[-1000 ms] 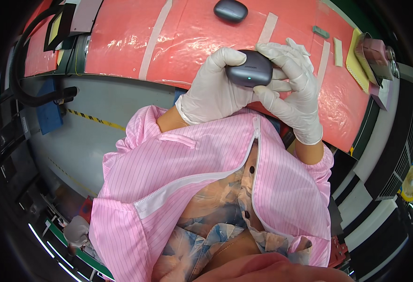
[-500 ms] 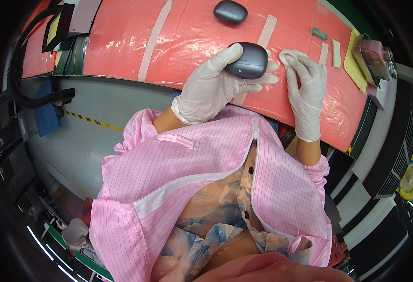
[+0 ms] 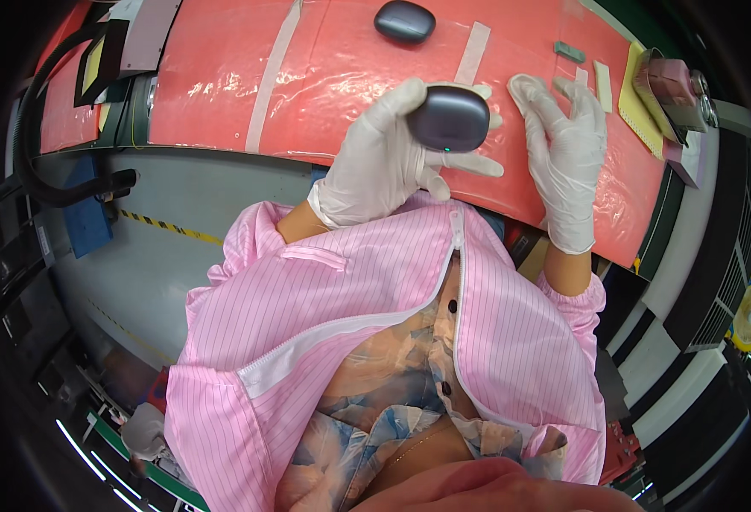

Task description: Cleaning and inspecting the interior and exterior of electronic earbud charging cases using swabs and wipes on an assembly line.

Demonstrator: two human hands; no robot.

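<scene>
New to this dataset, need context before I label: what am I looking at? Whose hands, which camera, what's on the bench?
No robot here: these are a person's own hands in white gloves. The view comes from the left of two wide fisheye cameras worn on the head, looking down, so straight edges bend near the rim. The left hand holds a dark rounded case with a small green light lit. The right hand is over the red surface, holding nothing visible. On that surface lie a second dark case, a small green block, a pale strip and a yellow pad.
</scene>
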